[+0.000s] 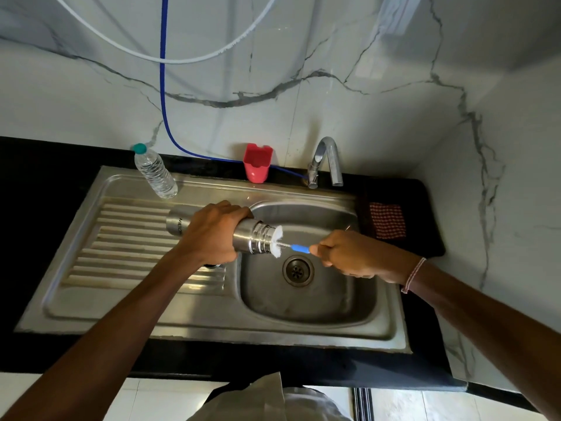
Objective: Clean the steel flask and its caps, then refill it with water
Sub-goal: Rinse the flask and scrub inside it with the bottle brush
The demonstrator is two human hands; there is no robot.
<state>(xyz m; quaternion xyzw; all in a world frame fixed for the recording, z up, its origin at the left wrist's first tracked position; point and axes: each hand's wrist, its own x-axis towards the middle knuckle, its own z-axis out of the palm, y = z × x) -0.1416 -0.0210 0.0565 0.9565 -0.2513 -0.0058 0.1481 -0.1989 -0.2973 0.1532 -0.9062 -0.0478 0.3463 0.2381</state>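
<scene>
Letters "MILTO" on the steel flask (178,218) (the rest under the left hand (212,235))

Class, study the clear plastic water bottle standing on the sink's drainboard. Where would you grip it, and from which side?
Grip the plastic bottle round its ribbed middle, probably coming from the front-left. It stands upright with its teal cap on, so the body offers the widest hold. The wall lies behind it, and the left hand holding the steel flask crowds its front-right.

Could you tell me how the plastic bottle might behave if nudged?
The bottle stands tall and narrow, so it would probably tip rather than slide. Its thin-looking ribbed walls would likely give under a squeeze.
</scene>
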